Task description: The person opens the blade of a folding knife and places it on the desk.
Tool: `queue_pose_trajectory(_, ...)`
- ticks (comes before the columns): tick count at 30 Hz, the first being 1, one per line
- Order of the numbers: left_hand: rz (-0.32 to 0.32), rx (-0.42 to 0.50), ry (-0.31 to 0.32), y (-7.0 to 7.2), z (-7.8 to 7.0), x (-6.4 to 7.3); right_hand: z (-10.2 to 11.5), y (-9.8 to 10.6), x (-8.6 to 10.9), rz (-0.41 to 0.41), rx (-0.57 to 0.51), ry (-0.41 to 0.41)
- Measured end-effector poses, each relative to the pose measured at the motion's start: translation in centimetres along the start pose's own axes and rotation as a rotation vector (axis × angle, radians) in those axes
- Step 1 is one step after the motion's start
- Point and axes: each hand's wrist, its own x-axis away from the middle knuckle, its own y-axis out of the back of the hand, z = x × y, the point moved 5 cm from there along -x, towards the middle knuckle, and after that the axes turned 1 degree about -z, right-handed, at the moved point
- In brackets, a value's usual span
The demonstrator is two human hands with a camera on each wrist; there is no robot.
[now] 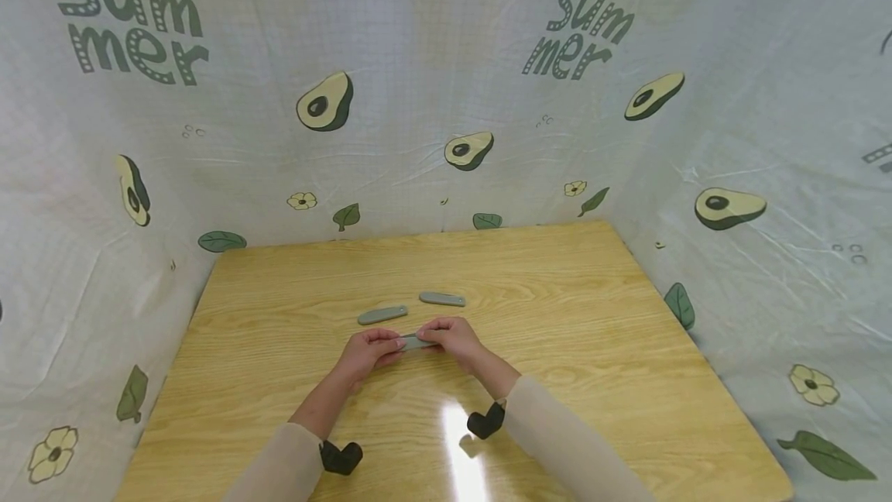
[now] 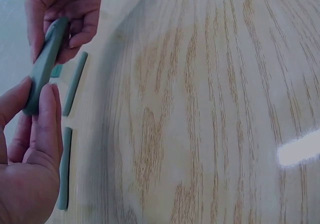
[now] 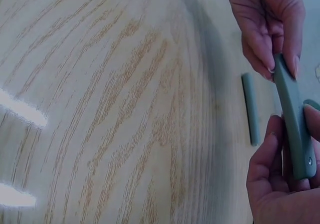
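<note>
Both hands hold one grey-green folding knife (image 1: pixel 415 342), folded, low over the table's middle. My left hand (image 1: pixel 367 352) pinches its left end between thumb and fingers. At the other end, the right hand (image 1: pixel 453 338) grips it with the thumb on the near side. In the right wrist view a small rivet shows on the end of the knife (image 3: pixel 295 119) by the right hand. Two similar knives lie just beyond the hands: one (image 1: pixel 382 315) behind the left hand, slightly slanted, the other (image 1: pixel 442 299) farther back to the right.
The wooden table (image 1: pixel 557 316) has a bright glare streak near its front. White cloth (image 1: pixel 397 45) printed with avocados, leaves and lettering hangs at its back and sides. A black wrist camera sits on each wrist, the left (image 1: pixel 341 457) and the right (image 1: pixel 485 421).
</note>
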Motion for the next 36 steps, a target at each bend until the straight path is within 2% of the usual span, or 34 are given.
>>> queue_pose_trajectory(6,-0.011,-0.005,0.006,0.0,0.1,-0.1,0.0,0.3,0.0,-0.047,0.034,-0.003)
queue_pose_trajectory(11,-0.017,-0.013,0.009,0.0,0.1,-0.1,-0.2,0.3,0.0,-0.08,0.011,-0.022)
queue_pose_trajectory(18,-0.03,-0.017,0.014,0.0,0.1,-0.2,0.1,0.4,0.1,-0.126,-0.01,0.006)
queue_pose_trajectory(22,-0.031,-0.017,0.016,0.1,-0.1,-0.1,0.4,0.5,0.0,-0.09,0.036,0.004)
queue_pose_trajectory(29,0.025,-0.053,0.0,-0.1,-0.5,0.0,1.6,0.0,-0.7,0.027,0.26,0.014)
queue_pose_trajectory(32,0.056,-0.079,-0.009,-0.4,-0.5,0.0,1.9,-0.5,-0.9,0.084,0.304,0.024)
queue_pose_trajectory(36,0.057,-0.099,-0.016,-0.5,-0.3,0.0,2.0,-1.0,-1.0,0.095,0.297,0.031)
